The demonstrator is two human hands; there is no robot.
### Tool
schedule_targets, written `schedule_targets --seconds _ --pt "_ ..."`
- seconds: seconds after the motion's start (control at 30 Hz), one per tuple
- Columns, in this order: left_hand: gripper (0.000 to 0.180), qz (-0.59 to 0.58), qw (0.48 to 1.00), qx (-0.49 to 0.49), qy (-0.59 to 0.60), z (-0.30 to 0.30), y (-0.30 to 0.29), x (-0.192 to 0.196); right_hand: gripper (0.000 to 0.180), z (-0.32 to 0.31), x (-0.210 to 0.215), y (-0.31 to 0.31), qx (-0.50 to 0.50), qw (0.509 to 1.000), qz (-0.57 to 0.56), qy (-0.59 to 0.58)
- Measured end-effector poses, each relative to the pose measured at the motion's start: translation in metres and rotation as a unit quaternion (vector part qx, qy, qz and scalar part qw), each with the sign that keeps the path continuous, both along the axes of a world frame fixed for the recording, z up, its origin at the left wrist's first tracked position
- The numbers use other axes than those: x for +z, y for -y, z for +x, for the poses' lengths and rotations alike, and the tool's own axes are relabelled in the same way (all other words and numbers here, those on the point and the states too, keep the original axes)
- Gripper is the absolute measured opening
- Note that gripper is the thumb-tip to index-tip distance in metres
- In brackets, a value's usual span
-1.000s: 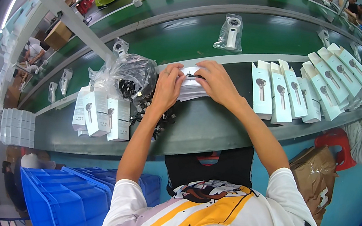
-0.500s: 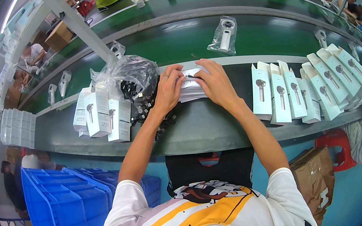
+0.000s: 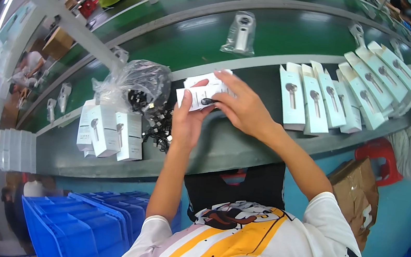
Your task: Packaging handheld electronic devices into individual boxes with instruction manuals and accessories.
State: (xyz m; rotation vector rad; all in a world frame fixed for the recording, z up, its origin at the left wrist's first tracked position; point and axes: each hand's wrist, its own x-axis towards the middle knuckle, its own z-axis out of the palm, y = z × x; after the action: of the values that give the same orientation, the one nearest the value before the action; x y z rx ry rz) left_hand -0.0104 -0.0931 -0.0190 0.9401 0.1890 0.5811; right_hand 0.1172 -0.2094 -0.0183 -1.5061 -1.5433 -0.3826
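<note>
A small white box [image 3: 201,92] is held above the grey tabletop [image 3: 234,148], and everything is placed from that box. It is gripped from below by the left hand [image 3: 185,120], fingers curled shut around its lower edge, thumb pressed up against its near face. From the right side it is clasped by the right hand [image 3: 242,107], fingers closed over its top and its right end, so the box is pinched between both hands and tilted a little. A dark printed mark is seen on the box's near face, just by the fingertips. To the left of the box, close by, a clear plastic bag [image 3: 135,84] of dark small parts is heaped on the tabletop, with more dark parts spilled below it. Further left and lower, a cluster of upright white cartons [image 3: 108,130] is stood together. To the right of the box, well apart, a row of pale cartons [image 3: 320,100] is leaned in a line, each showing a pictured tool. Beyond the box, a bagged item [image 3: 241,33] is laid on the green conveyor belt [image 3: 302,37]. Below the box, past the tabletop edge, blue plastic crates [image 3: 81,227] are stacked.
</note>
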Motion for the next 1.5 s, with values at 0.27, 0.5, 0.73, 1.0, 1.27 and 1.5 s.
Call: schedule_targets --seconds 0.27,0.5,0.73,1.0,1.27,1.5 --pt "0.047 0.145 0.984 0.019 -0.101 0.017 0.038 -0.015 0.013 0.013 -0.018 0.065 -0.031 0.991 -0.053 -0.123" --pt "0.072 0.584 0.795 0.055 -0.155 0.102 0.114 -0.034 0.016 0.062 -0.019 0.131 -0.195 0.882 0.117 -0.412" --pt "0.098 0.577 0.727 -0.056 -0.369 0.147 0.124 -0.025 0.024 0.070 -0.019 0.150 -0.170 0.835 0.123 -0.509" --pt "0.087 0.620 0.722 -0.010 -0.307 0.047 0.080 -0.014 0.023 0.079 -0.017 0.154 -0.136 0.877 0.033 -0.459" --pt "0.088 0.689 0.673 -0.081 -0.257 -0.031 0.072 0.000 0.013 0.084 0.018 0.136 -0.031 0.940 -0.178 -0.290" --pt "0.086 0.713 0.653 -0.094 -0.236 -0.043 0.050 -0.002 0.010 0.049 -0.003 0.114 0.033 0.936 -0.265 -0.230"
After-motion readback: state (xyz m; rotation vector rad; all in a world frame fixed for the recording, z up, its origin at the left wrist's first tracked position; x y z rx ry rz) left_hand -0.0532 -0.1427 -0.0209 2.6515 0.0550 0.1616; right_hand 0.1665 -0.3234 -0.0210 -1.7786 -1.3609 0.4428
